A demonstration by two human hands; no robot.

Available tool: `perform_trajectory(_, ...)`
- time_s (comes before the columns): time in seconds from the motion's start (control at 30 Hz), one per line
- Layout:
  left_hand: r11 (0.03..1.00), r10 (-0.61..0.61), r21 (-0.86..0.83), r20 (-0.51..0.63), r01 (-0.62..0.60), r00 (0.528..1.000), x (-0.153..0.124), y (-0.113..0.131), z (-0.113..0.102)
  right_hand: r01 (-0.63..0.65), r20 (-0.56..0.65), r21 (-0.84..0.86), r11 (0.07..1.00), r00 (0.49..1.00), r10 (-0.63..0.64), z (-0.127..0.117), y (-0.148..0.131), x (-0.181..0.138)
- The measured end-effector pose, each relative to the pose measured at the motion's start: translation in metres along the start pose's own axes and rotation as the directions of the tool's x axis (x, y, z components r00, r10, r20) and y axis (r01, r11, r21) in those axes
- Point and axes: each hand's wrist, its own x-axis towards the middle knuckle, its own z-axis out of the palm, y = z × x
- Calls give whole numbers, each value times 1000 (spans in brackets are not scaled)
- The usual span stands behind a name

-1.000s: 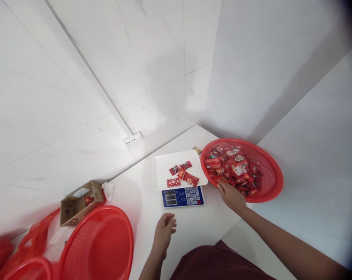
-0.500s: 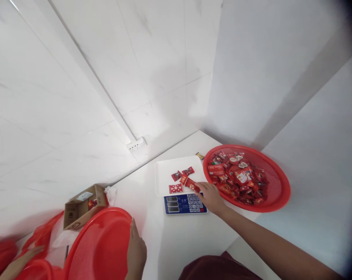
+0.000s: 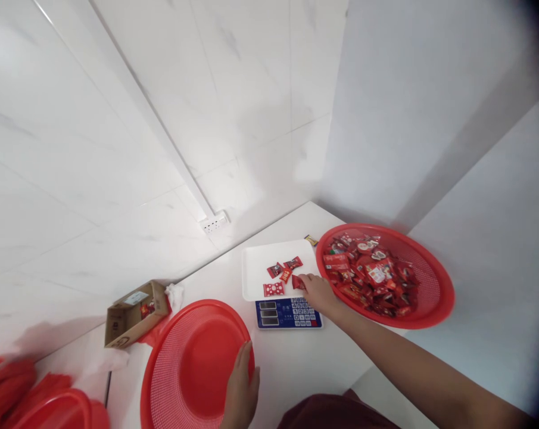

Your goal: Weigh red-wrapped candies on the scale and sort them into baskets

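My left hand (image 3: 242, 387) grips the right rim of an empty red mesh basket (image 3: 193, 363) lying near the table's front edge. My right hand (image 3: 318, 293) reaches onto the white tray of a scale (image 3: 255, 268) and pinches a red candy packet (image 3: 297, 281). Several other red candy packets (image 3: 280, 275) lie on the tray. The scale's blue keypad panel (image 3: 288, 313) sits just below my right hand. A second red mesh basket (image 3: 434, 280), heaped with red candy packets (image 3: 370, 274), stands to the right of the scale.
An open cardboard box (image 3: 133, 313) holding some red packets stands at the left, with crumpled white paper (image 3: 176, 295) beside it. More red baskets (image 3: 50, 408) and red bags crowd the lower left corner. A wall socket (image 3: 214, 222) sits behind the scale.
My left hand has pulled the empty red basket rightward, closer to the scale. My right hand has gone from the full basket's rim to the scale tray and closed on a packet there.
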Motion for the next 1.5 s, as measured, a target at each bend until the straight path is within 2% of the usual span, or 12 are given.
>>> perform_trajectory(0.17,999,2,36,28,-3,1000,-3,7,2,-67,7,95,993,998,66,-5,7,6)
perform_trajectory(0.3,991,-91,106,49,86,995,-8,12,5,-75,11,260,963,997,75,-15,-15,-1)
perform_trajectory(0.37,983,-130,137,82,118,988,-8,13,7,-4,73,514,858,997,-39,-19,-40,-12)
perform_trajectory(0.43,978,-146,167,121,124,982,-8,15,9,89,126,788,610,945,-302,-21,-69,-22)
perform_trajectory(0.5,972,-151,202,161,117,975,-8,17,11,166,116,838,520,877,-467,-20,-92,-28)
perform_trajectory(0.57,965,-155,241,196,106,968,-8,20,15,257,101,704,663,886,-452,-14,-104,-25)
perform_trajectory(0.63,960,-153,262,213,94,965,-8,22,18,317,79,409,856,922,-379,-5,-105,-16)
perform_trajectory(0.7,961,-150,260,221,90,964,-9,23,21,324,62,166,931,939,-338,4,-98,-5)
perform_trajectory(0.97,959,-169,265,260,98,951,-12,25,17,269,60,32,963,961,-270,16,-76,13)
perform_trajectory(1.23,965,-171,237,255,110,952,-6,26,19,181,49,142,973,981,-189,20,-84,8)
perform_trajectory(1.4,971,-173,208,253,121,952,-3,28,17,362,89,473,803,887,-453,16,-112,6)
perform_trajectory(1.5,971,-156,218,265,98,951,-3,26,17,356,48,289,889,922,-385,5,-104,26)
